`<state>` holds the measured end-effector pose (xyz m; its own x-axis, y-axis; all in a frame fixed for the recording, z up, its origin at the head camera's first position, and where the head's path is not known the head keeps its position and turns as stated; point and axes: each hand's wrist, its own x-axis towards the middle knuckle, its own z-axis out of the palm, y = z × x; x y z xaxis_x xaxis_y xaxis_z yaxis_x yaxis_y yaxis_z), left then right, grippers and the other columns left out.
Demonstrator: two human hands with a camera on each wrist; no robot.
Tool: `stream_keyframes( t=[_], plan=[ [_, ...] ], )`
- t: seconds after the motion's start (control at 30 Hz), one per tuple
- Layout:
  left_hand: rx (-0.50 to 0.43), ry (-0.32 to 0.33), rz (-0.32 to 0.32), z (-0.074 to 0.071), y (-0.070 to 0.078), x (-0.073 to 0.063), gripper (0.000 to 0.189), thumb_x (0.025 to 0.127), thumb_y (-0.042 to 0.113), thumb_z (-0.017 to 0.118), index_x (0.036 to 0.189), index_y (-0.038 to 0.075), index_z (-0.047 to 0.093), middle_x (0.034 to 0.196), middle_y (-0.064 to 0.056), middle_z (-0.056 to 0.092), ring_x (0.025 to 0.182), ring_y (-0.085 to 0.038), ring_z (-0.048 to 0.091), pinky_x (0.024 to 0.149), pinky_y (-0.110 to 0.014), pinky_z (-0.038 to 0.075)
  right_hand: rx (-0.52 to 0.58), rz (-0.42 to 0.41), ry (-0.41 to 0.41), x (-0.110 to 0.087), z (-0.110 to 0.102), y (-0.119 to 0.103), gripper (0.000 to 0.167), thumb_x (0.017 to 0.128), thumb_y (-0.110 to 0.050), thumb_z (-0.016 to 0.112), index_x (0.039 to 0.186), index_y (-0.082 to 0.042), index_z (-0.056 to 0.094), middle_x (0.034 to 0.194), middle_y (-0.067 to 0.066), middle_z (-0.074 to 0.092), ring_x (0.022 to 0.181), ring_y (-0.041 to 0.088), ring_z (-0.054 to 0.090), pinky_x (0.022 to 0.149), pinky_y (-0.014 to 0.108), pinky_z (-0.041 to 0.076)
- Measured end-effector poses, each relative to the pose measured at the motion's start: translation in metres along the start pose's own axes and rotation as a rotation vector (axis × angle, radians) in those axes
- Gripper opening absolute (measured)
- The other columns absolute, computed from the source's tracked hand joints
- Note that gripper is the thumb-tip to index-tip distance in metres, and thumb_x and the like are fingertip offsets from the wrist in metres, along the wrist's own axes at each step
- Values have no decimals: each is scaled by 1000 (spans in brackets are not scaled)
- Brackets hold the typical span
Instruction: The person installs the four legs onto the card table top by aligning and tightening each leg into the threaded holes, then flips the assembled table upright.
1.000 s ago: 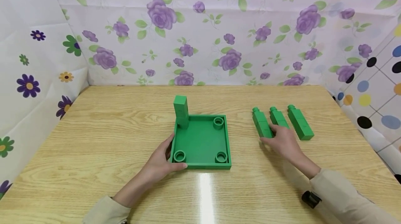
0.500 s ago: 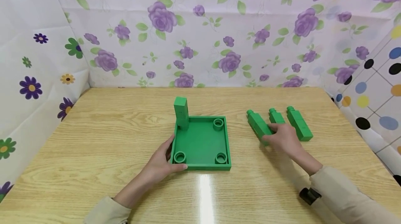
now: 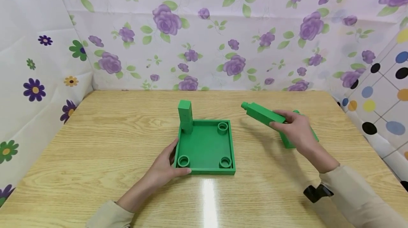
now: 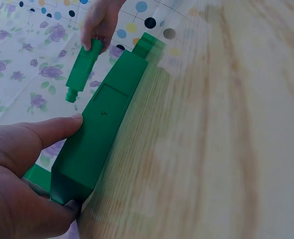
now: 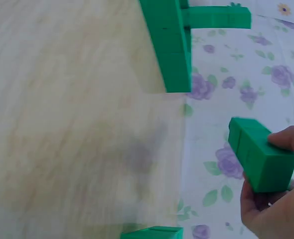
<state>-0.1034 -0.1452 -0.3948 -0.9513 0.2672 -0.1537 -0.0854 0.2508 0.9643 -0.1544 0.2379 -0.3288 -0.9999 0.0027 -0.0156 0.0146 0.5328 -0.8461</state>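
Observation:
A shallow green square tray (image 3: 204, 144) lies on the table with round sockets in three corners. In its far left corner stands a green square post (image 3: 185, 113). My left hand (image 3: 164, 166) grips the tray's near left corner, thumb along the front wall, fingers along the left side. My right hand (image 3: 298, 134) pinches the plain end of another green post (image 3: 262, 114), raised above the table and tilted, its knobbed end pointing left. The left wrist view shows that held post (image 4: 82, 67) knob down, beyond the tray wall (image 4: 99, 119).
Two more green posts lie under and behind my right hand, mostly hidden; one post's end (image 3: 288, 142) shows below the wrist side. The wooden table (image 3: 111, 132) ends at a floral cloth backdrop (image 3: 204, 44), with patterned cloths at both sides.
My right hand has lifted the leftmost post off the table and swung it so its knob points left. My left hand and the tray have stayed in place.

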Motion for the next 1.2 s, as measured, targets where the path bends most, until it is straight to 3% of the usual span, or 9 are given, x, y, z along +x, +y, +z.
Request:
stream_keyframes(
  t=[0.13, 0.3, 0.47, 0.53, 0.67, 0.77, 0.8, 0.9, 1.2],
  plan=[
    [-2, -2, 4, 0, 0, 0, 105, 77, 6, 82, 155, 5, 12, 157, -18, 17, 141, -36, 23, 107, -50, 32, 142, -8, 26, 3, 2, -5, 59, 90, -29, 71, 139, -3, 51, 118, 10, 58, 98, 11, 56, 79, 21, 51],
    [-10, -10, 15, -1, -1, 0, 104, 77, 6, 82, 155, 6, 12, 157, -17, 17, 141, -35, 22, 108, -50, 30, 265, -31, 35, 8, 10, -9, 60, 87, -32, 74, 137, -6, 53, 107, -4, 62, 99, 10, 59, 85, 22, 49],
    [-18, -13, 14, -1, -2, -1, 105, 77, 6, 81, 155, 6, 11, 158, -17, 16, 142, -35, 21, 109, -50, 30, 358, -55, 15, 15, 20, -12, 63, 89, -32, 72, 141, -5, 49, 114, 0, 63, 111, 12, 55, 100, 27, 41],
    [-22, -12, 13, -1, -2, -1, 105, 77, 6, 81, 155, 6, 11, 158, -17, 16, 141, -35, 22, 108, -50, 30, 459, -60, 2, 19, 24, -14, 68, 91, -28, 69, 146, -1, 40, 125, 4, 58, 121, 13, 50, 104, 29, 38],
    [-23, -9, 10, -2, -1, -1, 105, 77, 6, 81, 155, 5, 11, 157, -18, 17, 141, -35, 23, 108, -49, 32, 800, -105, -33, 28, 32, -18, 68, 95, -14, 64, 148, 7, 27, 105, 4, 60, 127, 16, 46, 107, 29, 34],
    [-24, -8, 9, -1, -1, -1, 104, 77, 5, 81, 155, 5, 11, 157, -18, 18, 141, -34, 24, 107, -49, 32, 991, -163, -53, 36, 37, -20, 48, 94, -4, 62, 137, 7, 43, 89, 3, 63, 118, 18, 54, 105, 28, 37],
    [-23, -8, 9, -2, -1, -1, 104, 77, 5, 81, 155, 5, 11, 157, -18, 19, 140, -34, 25, 107, -49, 33, 1008, -178, -58, 39, 39, -21, 40, 94, -2, 61, 132, 5, 49, 95, 4, 65, 116, 18, 56, 104, 28, 38],
    [-20, -7, 11, -1, -1, 0, 105, 77, 6, 82, 155, 6, 12, 156, -18, 20, 140, -33, 26, 107, -48, 33, 978, -190, -71, 45, 43, -24, 31, 93, -1, 63, 123, -2, 57, 107, 5, 68, 110, 16, 59, 101, 27, 41],
    [-33, -18, 26, -2, -2, 1, 104, 77, 5, 81, 155, 7, 13, 156, -16, 22, 140, -31, 27, 107, -47, 32, 571, -179, -131, 59, 53, -43, 41, 88, -13, 73, 125, -2, 60, 109, 3, 68, 108, 19, 57, 101, 32, 42]
  ],
)
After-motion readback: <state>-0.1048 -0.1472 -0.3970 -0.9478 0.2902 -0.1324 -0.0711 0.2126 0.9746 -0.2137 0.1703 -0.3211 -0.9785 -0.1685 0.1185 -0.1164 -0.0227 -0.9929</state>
